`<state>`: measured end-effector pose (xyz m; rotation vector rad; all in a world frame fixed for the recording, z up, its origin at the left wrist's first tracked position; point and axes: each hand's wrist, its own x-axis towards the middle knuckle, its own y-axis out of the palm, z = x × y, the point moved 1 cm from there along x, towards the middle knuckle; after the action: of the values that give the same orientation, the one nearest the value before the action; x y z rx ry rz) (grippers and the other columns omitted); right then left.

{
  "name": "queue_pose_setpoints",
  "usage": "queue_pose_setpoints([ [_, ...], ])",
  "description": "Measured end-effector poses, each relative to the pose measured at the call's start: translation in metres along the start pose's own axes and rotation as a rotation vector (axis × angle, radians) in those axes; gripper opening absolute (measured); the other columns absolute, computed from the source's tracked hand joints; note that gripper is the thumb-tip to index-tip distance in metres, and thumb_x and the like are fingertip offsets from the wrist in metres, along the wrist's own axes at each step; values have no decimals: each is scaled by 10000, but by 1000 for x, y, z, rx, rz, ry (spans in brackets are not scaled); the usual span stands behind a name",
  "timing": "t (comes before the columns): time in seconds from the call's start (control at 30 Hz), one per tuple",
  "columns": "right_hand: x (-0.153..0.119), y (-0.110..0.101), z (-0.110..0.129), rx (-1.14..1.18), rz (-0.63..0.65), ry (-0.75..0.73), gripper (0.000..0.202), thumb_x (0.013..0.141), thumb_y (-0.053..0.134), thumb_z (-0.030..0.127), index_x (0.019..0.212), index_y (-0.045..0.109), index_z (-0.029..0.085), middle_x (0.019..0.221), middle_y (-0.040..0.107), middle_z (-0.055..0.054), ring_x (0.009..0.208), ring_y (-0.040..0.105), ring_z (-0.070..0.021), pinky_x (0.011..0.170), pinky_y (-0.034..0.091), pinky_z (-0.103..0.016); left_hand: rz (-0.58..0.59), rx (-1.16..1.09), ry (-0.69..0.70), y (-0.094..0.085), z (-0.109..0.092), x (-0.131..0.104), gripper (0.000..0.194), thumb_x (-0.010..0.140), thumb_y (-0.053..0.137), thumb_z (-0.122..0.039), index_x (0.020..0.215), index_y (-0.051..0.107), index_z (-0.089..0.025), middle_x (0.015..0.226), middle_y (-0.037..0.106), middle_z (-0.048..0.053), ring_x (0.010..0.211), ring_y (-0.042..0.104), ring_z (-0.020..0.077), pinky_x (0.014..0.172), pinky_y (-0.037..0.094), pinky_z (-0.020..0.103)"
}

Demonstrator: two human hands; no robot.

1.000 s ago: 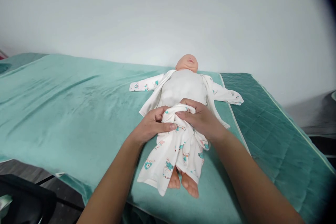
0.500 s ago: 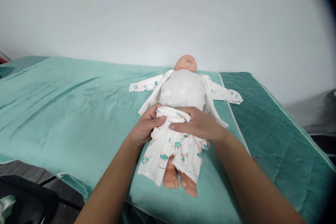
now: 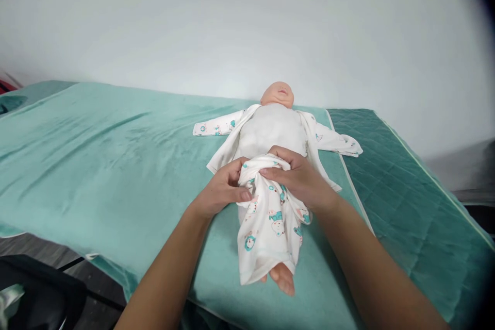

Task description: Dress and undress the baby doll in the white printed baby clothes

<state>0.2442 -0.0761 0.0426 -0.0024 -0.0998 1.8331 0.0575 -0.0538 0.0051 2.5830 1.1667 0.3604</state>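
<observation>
A baby doll (image 3: 273,131) lies on its back on the bed, head toward the wall. Its white printed jacket (image 3: 218,125) is spread open, with both sleeves stretched outward. Over the doll's legs are white baby pants (image 3: 266,216) printed with small animals. My left hand (image 3: 228,185) pinches the left side of the bunched waistband. On the other side my right hand (image 3: 296,175) grips the waistband, thumb in front and fingers behind. One doll foot (image 3: 283,278) sticks out below the hems; the other is mostly covered.
A light green sheet (image 3: 96,165) covers the bed, over a darker quilted green cover (image 3: 402,206) at the right. Behind stands a white wall (image 3: 232,26). A black chair-like object (image 3: 38,294) is at the lower left, beside the bed's edge.
The pants have been pulled a little to the right and twisted, so the left leg now covers most of one foot. Both hands have shifted slightly right, still on the waistband.
</observation>
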Motion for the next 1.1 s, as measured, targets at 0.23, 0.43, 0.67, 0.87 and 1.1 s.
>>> queue_pose_setpoints([
  [0.23,-1,4,6,-137,41,-56,192,824,681,338,776,557,199,715,508,47,670,456,-111,599,337,-230,-59,49,-22,-1,2,-3,314,655,838,-245,897,666,-143,768,626,13,657,562,124,606,427,216],
  [0.43,-3,2,11,-150,168,14,242,780,738,395,847,618,197,754,570,32,677,488,-122,579,355,-232,-109,-100,23,0,-1,-2,278,711,787,-337,849,629,-154,667,584,-3,539,512,108,505,397,208],
  [0.67,-5,0,14,-304,333,62,352,726,783,402,995,688,195,916,669,-4,804,571,-183,664,419,-261,-100,-117,29,3,-3,-1,268,781,738,-374,794,593,-149,612,534,-16,498,457,86,476,361,184],
  [0.87,-4,-1,5,-17,164,10,203,812,721,367,843,627,189,768,565,33,704,503,-113,612,370,-218,-94,27,60,2,2,-3,396,751,750,-500,861,618,-144,716,543,2,597,460,97,532,353,190],
  [1.1,-3,-5,-8,280,62,62,234,767,768,329,828,585,196,710,521,51,614,455,-90,567,368,-206,20,163,-68,5,-4,-4,436,657,853,-336,1002,651,-160,847,603,9,730,537,122,641,424,211],
])
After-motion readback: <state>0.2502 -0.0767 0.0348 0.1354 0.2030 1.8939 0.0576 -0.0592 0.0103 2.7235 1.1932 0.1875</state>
